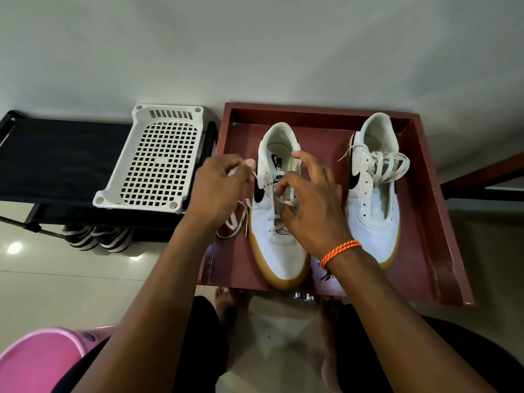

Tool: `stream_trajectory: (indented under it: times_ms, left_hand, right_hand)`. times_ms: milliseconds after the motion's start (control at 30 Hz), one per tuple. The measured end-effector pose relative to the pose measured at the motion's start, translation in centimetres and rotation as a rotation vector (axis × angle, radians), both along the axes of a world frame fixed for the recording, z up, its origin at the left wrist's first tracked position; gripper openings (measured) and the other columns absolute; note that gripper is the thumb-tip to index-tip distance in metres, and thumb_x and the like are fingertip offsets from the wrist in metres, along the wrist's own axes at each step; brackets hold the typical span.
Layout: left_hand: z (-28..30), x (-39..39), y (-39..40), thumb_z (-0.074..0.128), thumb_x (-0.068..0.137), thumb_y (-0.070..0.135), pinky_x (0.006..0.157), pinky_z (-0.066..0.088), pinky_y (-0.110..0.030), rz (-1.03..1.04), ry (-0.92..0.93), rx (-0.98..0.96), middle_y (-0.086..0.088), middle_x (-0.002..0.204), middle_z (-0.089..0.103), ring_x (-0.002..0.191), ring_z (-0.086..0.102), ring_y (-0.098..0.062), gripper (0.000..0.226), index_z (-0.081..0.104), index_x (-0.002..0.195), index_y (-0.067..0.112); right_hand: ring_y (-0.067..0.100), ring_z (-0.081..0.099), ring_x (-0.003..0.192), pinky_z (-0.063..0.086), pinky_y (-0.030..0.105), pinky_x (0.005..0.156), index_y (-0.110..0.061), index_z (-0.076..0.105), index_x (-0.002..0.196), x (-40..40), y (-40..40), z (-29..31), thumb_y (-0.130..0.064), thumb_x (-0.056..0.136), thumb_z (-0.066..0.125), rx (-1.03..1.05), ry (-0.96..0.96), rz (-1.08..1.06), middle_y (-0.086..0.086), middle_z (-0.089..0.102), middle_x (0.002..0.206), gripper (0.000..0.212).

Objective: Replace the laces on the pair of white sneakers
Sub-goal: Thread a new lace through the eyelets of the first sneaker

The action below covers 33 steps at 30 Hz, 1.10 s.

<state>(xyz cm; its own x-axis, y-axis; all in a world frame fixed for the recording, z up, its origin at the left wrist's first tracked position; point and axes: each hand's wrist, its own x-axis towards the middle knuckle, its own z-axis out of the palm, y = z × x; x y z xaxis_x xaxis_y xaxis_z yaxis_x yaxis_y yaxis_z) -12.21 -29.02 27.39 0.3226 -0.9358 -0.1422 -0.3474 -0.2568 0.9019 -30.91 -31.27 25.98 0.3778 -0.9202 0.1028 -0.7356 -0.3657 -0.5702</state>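
Note:
Two white sneakers with gum soles stand in a dark red tray [419, 222]. The left sneaker [276, 251] still has its white lace [239, 222] threaded through the lower eyelets, and a loose end trails off its left side. My left hand [221, 191] pinches that lace just left of the shoe. My right hand [312, 205] lies over the tongue, with its fingers curled at the lace crossings. The right sneaker [374, 211] has empty eyelets, and a loose white lace [390, 165] is piled on its opening.
A white perforated plastic basket [158, 160] sits on a black shoe rack [56, 165] to the left, with striped shoes [96, 239] under it. A pink tub [42, 358] is at the bottom left. My bare feet [226, 307] rest below the tray on a tiled floor.

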Motion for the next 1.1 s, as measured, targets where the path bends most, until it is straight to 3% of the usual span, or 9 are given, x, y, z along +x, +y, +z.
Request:
stream_trajectory:
  times_ms: [100,233,367,500,667,733,833,967,1100]
  left_hand:
    - [0.0,0.3,-0.1,0.066,0.104,0.036,0.063,0.044,-0.032,0.092,-0.069,-0.024,0.001,0.062,0.061,0.057,0.055,-0.017,0.03,0.07,0.08,0.021]
    - [-0.4,-0.1,-0.2,0.067,0.101,0.028,0.075,0.051,-0.028,0.14,-0.189,-0.026,0.01,0.09,0.072,0.08,0.064,-0.004,0.006,0.072,0.099,0.027]
    - [-0.9,-0.3,-0.1,0.061,0.091,0.036,0.097,0.054,-0.041,0.106,-0.358,-0.136,0.011,0.101,0.071,0.107,0.064,-0.021,0.017,0.074,0.101,0.031]
    - [-0.4,-1.1,0.0,0.065,0.094,0.03,0.093,0.039,-0.015,0.086,-0.404,-0.182,0.017,0.091,0.065,0.104,0.06,-0.021,0.012,0.076,0.096,0.032]
    - [0.6,-1.8,0.0,0.055,0.103,-0.001,0.063,0.05,-0.015,-0.096,0.035,-0.162,0.0,0.094,0.076,0.07,0.067,-0.002,0.025,0.077,0.102,0.01]
    - [0.6,-2.1,0.1,0.049,0.104,-0.006,0.073,0.058,-0.023,-0.178,0.137,-0.144,-0.007,0.101,0.078,0.085,0.074,-0.011,0.03,0.076,0.108,0.006]
    - [0.9,-2.4,0.1,0.046,0.106,-0.005,0.094,0.059,-0.047,-0.248,0.223,-0.139,-0.013,0.106,0.078,0.103,0.073,-0.036,0.033,0.075,0.116,0.006]
    - [1.2,-2.2,0.3,0.045,0.109,0.003,0.086,0.052,-0.044,-0.248,0.337,-0.095,-0.021,0.097,0.076,0.088,0.07,-0.027,0.031,0.073,0.121,0.006]
    - [1.8,-1.9,0.5,0.046,0.11,0.011,0.086,0.049,-0.046,-0.236,0.566,-0.144,-0.028,0.096,0.067,0.087,0.062,-0.035,0.029,0.066,0.128,0.001]
  right_hand:
    - [0.023,0.029,0.15,0.03,0.039,0.106,-0.031,0.07,0.09,0.5,0.6,0.2,-0.02,0.079,0.082,-0.023,-0.106,0.076,-0.008,0.027,0.169,0.02]
    - [0.023,0.002,0.161,0.031,0.051,0.104,-0.032,0.07,0.101,1.3,1.8,-0.6,-0.033,0.085,0.08,0.005,0.071,0.112,-0.009,-0.005,0.177,0.019]
    - [0.024,0.012,0.159,0.029,0.044,0.103,-0.032,0.067,0.097,1.7,1.9,-0.5,-0.023,0.081,0.078,-0.06,0.134,0.102,-0.008,0.009,0.175,0.022]
    - [0.024,0.025,0.153,0.023,0.037,0.1,-0.029,0.07,0.09,1.6,1.7,-0.3,-0.016,0.079,0.08,-0.108,0.079,0.094,-0.009,0.027,0.169,0.019]
    - [0.027,0.053,0.109,0.043,0.045,0.085,-0.02,0.079,0.098,1.0,1.1,-0.2,-0.018,0.091,0.07,-0.29,-0.034,0.024,0.0,0.061,0.117,0.011]
    - [0.026,0.058,0.097,0.05,0.048,0.079,-0.014,0.079,0.111,0.7,0.7,-0.3,-0.015,0.097,0.063,-0.291,-0.156,0.016,0.002,0.061,0.101,0.021]
    - [0.022,0.063,0.088,0.053,0.039,0.075,-0.011,0.08,0.115,0.3,0.3,0.1,-0.006,0.099,0.069,-0.301,-0.328,-0.062,0.003,0.065,0.094,0.02]
    - [0.013,0.068,0.083,0.052,0.025,0.073,-0.007,0.082,0.108,-0.4,-0.5,1.0,-0.003,0.098,0.073,-0.314,-0.54,-0.198,0.003,0.072,0.093,0.014]
    - [0.018,0.071,0.085,0.057,0.038,0.074,-0.011,0.081,0.103,-1.1,-1.4,1.1,-0.014,0.102,0.07,-0.186,-0.813,-0.342,0.004,0.076,0.096,0.011]
